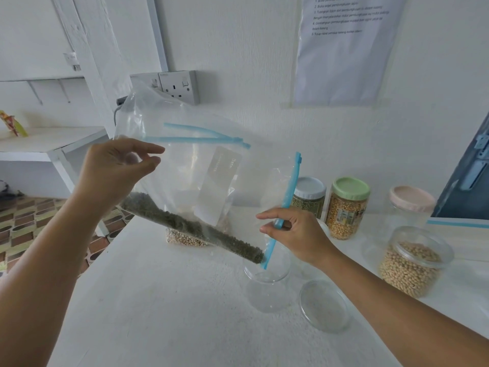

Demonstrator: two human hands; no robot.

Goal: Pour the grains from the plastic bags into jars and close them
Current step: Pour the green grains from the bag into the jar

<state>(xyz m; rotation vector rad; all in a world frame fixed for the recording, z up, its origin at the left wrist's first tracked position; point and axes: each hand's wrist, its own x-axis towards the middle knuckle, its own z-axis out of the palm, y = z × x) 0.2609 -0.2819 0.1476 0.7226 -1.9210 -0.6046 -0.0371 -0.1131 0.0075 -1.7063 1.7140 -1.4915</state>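
I hold a clear zip bag [185, 181] tilted over the table, with green grains [185, 223] lying along its lower edge. My left hand [119, 168] pinches the bag's bottom corner, raised. My right hand [293, 231] pinches the blue zip strip [287, 197] at the bag's mouth. The mouth's low end hangs just above an empty clear jar [267, 290]. Its clear lid [325, 305] lies flat on the table beside it.
A second bag of pale beans [182, 238] stands behind the held bag. At the right stand an open jar of beans [412, 263], a green-lidded corn jar [346, 207], a white-lidded jar [309, 196] and a pink-lidded jar [410, 202]. The white table [158, 300] ends at the left.
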